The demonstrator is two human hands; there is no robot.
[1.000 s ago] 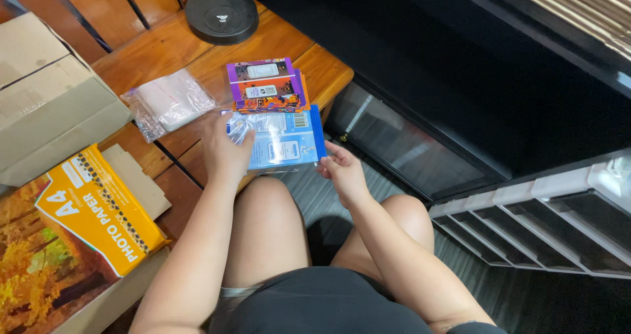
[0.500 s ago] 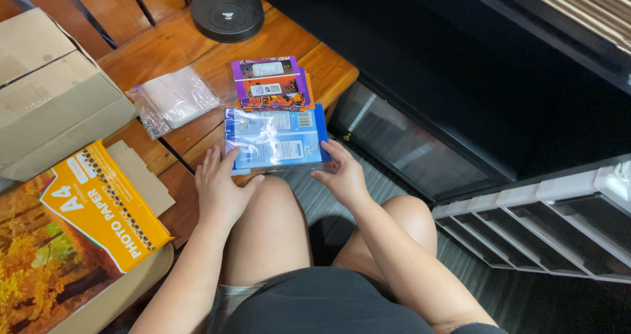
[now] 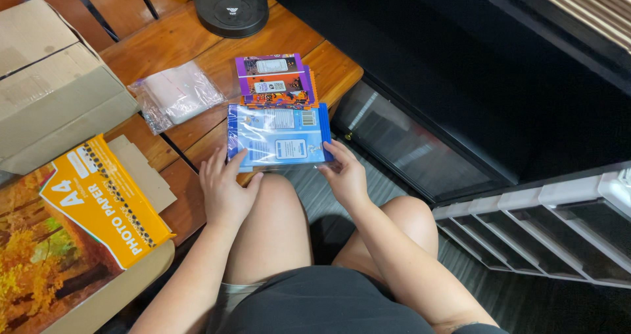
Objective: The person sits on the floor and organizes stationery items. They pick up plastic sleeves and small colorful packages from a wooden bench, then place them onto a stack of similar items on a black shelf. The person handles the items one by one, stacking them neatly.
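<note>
A blue flat packet (image 3: 279,135) in clear wrap lies on the wooden table (image 3: 164,45) near its front edge. My left hand (image 3: 225,189) rests at the packet's near left corner, fingers spread and touching its edge. My right hand (image 3: 344,174) holds the packet's near right corner between fingers and thumb. Just beyond the blue packet lies a purple and orange packet stack (image 3: 275,79).
A clear plastic bag (image 3: 174,95) lies left of the packets. A cardboard box (image 3: 49,91) and an orange photo paper pack (image 3: 98,202) sit at the left. A black round lamp base (image 3: 231,7) stands at the back. White drawers (image 3: 552,222) are at the right.
The blue packet went from being lifted in both hands to lying flat on the table. My left hand slid down to its near left corner.
</note>
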